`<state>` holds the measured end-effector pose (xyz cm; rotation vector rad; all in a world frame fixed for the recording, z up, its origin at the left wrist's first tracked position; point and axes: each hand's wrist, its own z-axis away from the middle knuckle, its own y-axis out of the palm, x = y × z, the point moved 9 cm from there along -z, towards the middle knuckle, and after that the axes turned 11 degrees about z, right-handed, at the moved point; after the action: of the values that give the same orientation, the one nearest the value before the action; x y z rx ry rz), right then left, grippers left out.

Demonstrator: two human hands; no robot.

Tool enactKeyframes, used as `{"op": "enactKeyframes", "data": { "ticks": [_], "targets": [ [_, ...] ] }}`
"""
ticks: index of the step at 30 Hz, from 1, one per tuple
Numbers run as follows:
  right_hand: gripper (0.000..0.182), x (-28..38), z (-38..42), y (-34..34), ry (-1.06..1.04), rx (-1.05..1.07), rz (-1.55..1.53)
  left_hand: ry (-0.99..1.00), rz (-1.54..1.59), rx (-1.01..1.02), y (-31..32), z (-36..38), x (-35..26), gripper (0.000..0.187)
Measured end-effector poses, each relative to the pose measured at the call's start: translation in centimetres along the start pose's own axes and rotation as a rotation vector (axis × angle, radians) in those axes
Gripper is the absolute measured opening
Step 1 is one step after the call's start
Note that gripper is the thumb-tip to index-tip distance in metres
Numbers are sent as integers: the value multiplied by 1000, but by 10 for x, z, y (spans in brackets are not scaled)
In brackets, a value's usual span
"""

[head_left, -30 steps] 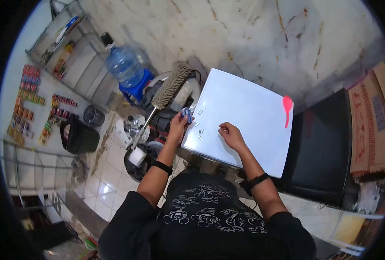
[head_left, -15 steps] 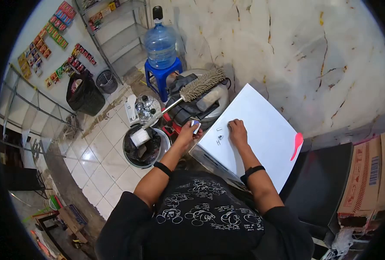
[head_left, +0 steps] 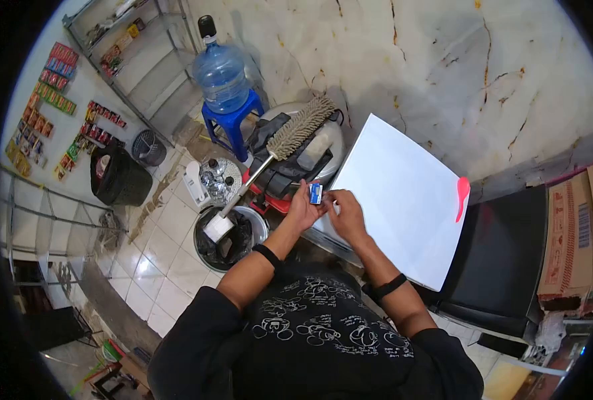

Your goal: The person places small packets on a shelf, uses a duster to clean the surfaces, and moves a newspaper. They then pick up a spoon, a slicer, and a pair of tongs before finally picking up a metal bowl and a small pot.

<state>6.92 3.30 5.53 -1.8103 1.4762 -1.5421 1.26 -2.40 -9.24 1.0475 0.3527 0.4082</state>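
Note:
My left hand is closed around a small blue-and-white box, held just off the near left edge of a white flat-topped cabinet. Right beside it, my right hand has its fingers bent together close to the box. Whatever those fingers hold, if anything, is hidden. A pink spoon-shaped utensil lies near the right edge of the white top.
To the left are a bin with a black bag, a long-handled fluffy duster and a water jug on a blue stool. A black surface and cardboard boxes stand right. Shelving is behind.
My right hand has moved left off the white top to the box in my left hand. The small items seen lying on the white top no longer show. The camera view has shifted.

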Motion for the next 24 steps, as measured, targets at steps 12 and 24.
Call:
{"op": "enactKeyframes", "data": {
  "ticks": [12, 24],
  "targets": [
    [19, -83, -10, 14, 142, 231, 138, -15, 124, -7, -6, 2, -6, 49],
    [15, -71, -31, 40, 14, 428, 151, -2, 147, 30, -8, 9, -21, 60]
  ]
}}
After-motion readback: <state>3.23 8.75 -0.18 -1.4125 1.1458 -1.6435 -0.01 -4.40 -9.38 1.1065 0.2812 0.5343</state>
